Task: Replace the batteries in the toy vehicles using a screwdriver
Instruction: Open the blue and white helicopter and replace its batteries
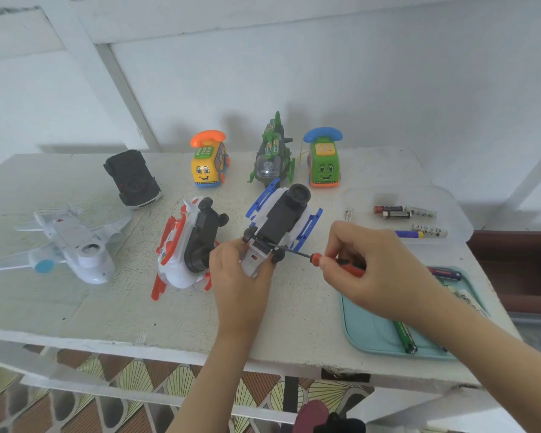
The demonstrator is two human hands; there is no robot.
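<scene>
A blue and white toy helicopter lies upside down at the table's middle, black underside up. My left hand grips its near end. My right hand holds a red-handled screwdriver, whose thin shaft reaches left to the toy's underside by the small wheels. A red and white helicopter lies overturned just to the left. Loose batteries rest in a clear tray at the right. More batteries lie in a teal tray under my right forearm.
A white toy plane and an overturned black car sit at the left. A yellow phone car, a green helicopter and a green phone car line the back edge. The table's front edge is near.
</scene>
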